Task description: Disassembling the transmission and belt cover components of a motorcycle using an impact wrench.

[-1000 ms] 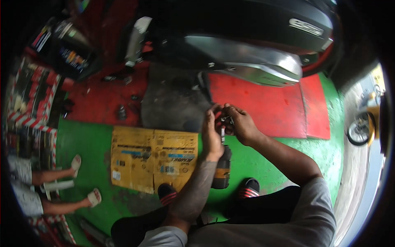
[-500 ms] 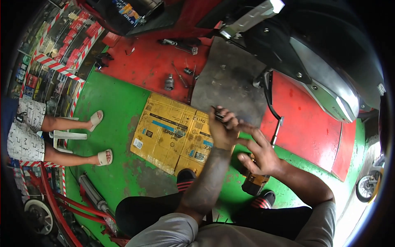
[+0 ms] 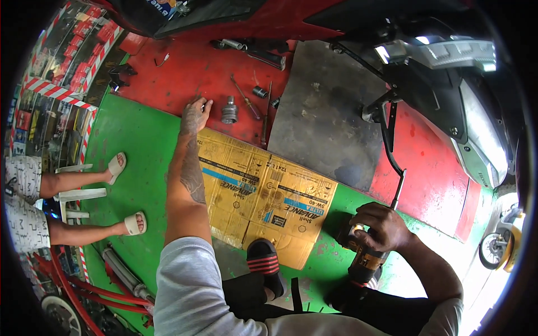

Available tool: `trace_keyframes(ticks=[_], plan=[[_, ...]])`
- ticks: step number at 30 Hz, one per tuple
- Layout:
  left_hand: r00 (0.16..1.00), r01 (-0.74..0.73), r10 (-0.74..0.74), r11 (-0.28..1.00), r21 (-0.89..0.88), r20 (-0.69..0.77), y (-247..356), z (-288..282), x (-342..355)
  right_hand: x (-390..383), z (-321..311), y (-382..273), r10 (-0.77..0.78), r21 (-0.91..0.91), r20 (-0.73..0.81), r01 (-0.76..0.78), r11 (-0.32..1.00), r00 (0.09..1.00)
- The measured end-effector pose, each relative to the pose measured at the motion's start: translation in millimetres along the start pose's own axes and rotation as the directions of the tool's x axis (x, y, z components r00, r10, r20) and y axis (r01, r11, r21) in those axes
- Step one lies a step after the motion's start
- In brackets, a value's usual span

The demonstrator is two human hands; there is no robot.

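Green-painted floor (image 3: 154,143) shows around a red mat (image 3: 154,84), a dark grey mat (image 3: 330,112) and flattened yellow cardboard (image 3: 263,196). The left hand (image 3: 197,114) is at the red mat's edge, near a metal socket (image 3: 229,111) — fingers curled, though I cannot tell whether its grip holds anything. The right hand (image 3: 384,225) has its grip wrapped around a cordless drill (image 3: 367,261), beside the cardboard.
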State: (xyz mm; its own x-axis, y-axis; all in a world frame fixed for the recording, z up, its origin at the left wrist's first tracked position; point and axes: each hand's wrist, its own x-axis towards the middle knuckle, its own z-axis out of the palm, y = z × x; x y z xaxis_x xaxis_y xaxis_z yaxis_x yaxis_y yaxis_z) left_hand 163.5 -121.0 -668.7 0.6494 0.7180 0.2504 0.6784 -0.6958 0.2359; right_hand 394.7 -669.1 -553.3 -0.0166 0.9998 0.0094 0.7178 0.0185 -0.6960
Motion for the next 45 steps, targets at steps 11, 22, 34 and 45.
trace_keyframes(ticks=[11,22,34,45], plan=[[0.824,-0.043,-0.423,0.616,-0.787,-0.376,22,-38,-20,-4,-4,-1,-0.040,-0.005,-0.010,0.040,0.999,0.999],[0.452,-0.872,0.781,0.287,-0.395,-0.430,392,-131,-128,-10,-37,-48,-0.034,0.050,-0.030,0.036,0.998,0.999],[0.976,-0.151,-0.125,0.199,-0.968,-0.178,478,-126,-22,-147,-172,54,0.861,0.807,-0.505,0.320,0.497,-0.064],[0.953,-0.121,-0.188,0.482,-0.868,-0.237,498,-142,4,-104,-200,75,0.886,0.795,-0.461,0.468,0.385,0.054]])
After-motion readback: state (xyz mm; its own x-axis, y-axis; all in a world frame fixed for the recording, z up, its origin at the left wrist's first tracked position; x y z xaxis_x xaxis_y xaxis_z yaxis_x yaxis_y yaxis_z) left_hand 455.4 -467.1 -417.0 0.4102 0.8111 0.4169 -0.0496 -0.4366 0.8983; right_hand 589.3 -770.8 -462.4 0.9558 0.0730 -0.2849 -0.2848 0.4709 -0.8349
